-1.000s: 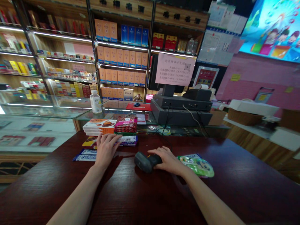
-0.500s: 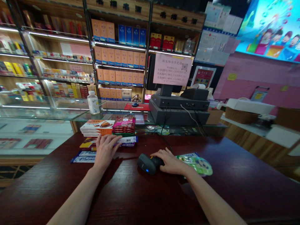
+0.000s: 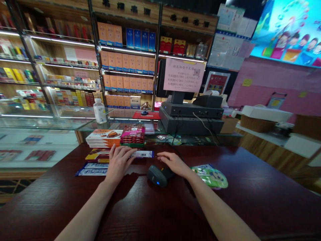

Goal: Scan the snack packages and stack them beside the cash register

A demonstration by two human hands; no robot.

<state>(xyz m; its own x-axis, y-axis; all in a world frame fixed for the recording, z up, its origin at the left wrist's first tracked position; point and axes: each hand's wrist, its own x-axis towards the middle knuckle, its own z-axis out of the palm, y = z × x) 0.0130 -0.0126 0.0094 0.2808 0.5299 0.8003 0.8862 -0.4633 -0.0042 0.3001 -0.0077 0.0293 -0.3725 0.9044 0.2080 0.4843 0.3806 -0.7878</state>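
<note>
My left hand has its fingers closed on the near end of a narrow blue-and-white packet with a barcode label on top, pointing to the right. My right hand hovers above the handle of a black barcode scanner, holding nothing, its fingertips stretched toward the packet's right end but apart from it. The scanner lies on the dark wooden table with a blue light on. Beside my left hand lie blue-and-white packets and a yellow-and-brown package.
Stacked white-and-orange boxes and red-and-pink snack packs stand at the table's back edge. A green pouch lies right of the scanner. Behind are a white bottle, a glass counter and a cash register with a cable.
My left hand has moved right with the packet in it. My right hand has let go of the scanner and moved up and forward toward the packet. The scanner stays in place.
</note>
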